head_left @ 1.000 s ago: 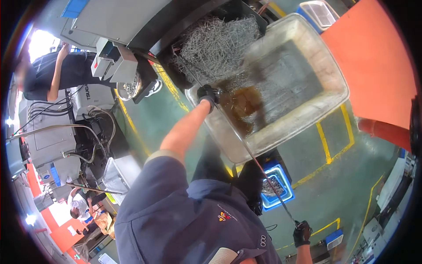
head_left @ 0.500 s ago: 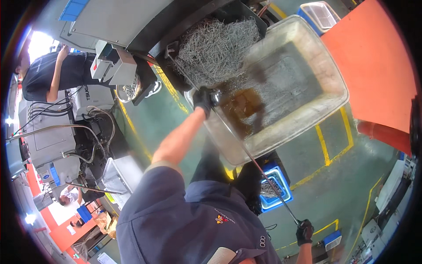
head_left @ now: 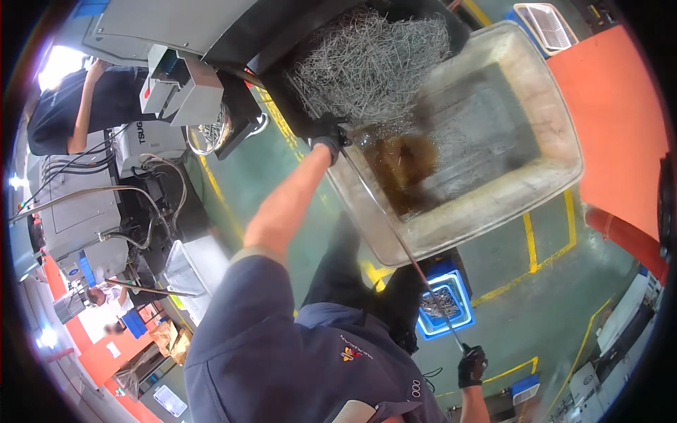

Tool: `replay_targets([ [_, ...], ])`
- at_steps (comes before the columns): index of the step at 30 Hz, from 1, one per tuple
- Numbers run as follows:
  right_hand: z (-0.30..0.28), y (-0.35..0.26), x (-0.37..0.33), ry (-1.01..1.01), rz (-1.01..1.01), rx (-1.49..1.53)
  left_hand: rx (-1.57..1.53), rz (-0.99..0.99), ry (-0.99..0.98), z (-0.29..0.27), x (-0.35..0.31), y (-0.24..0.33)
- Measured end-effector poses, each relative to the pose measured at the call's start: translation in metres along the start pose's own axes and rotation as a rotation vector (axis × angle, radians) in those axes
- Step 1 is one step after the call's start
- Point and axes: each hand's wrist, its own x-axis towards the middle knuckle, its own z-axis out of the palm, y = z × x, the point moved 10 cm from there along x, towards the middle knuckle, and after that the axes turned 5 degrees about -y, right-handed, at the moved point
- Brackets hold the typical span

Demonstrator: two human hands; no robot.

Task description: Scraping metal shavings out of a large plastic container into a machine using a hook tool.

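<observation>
My left hand [head_left: 328, 135], in a black glove, is closed round a long thin metal rod [head_left: 384, 215] at the near left rim of a pale plastic tub [head_left: 486, 229]. Down at the lower right, my right hand [head_left: 472, 366], also gloved, grips the rod's other end. The rod slants across the tub's near edge; its part beyond my left hand is hard to make out against the dark machine. A big tangle of silvery metal shavings [head_left: 374, 67] fills the dark chute [head_left: 300, 106] past my left hand. Brown oily liquid [head_left: 405, 158] lies in the tub.
Below the tub sits a blue basket [head_left: 462, 310] with metal bits. An orange panel [head_left: 606, 106] borders the right. At the left, a person in dark clothes [head_left: 81, 113] stands by grey machinery [head_left: 77, 204]. A white bin [head_left: 194, 271] is near my left elbow.
The view has shifted, so the tub and shavings appear farther right. My right hand has come slightly left and up with the rod. The rod's far end, visible before, no longer stands out.
</observation>
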Motion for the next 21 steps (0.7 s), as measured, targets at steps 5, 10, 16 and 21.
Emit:
replay_targets([
  [5, 0.043, -0.092, 0.015, -0.555, -0.035, -0.232, 0.376, 0.21, 0.237, -0.157, 0.045, 0.055],
  [10, -0.027, 0.047, -0.026, -0.502, 0.148, 0.318, 1.512, 0.191, -0.04, 0.062, -0.027, 0.064],
  [16, -0.181, 0.06, -0.039, -0.196, 0.516, 0.893, 1.232, 0.213, 0.22, 0.066, -0.069, 0.071],
  [21, -0.223, 0.169, -0.039, 0.132, 0.212, 1.226, -0.164, -0.008, 0.089, 0.11, -0.143, 0.034],
])
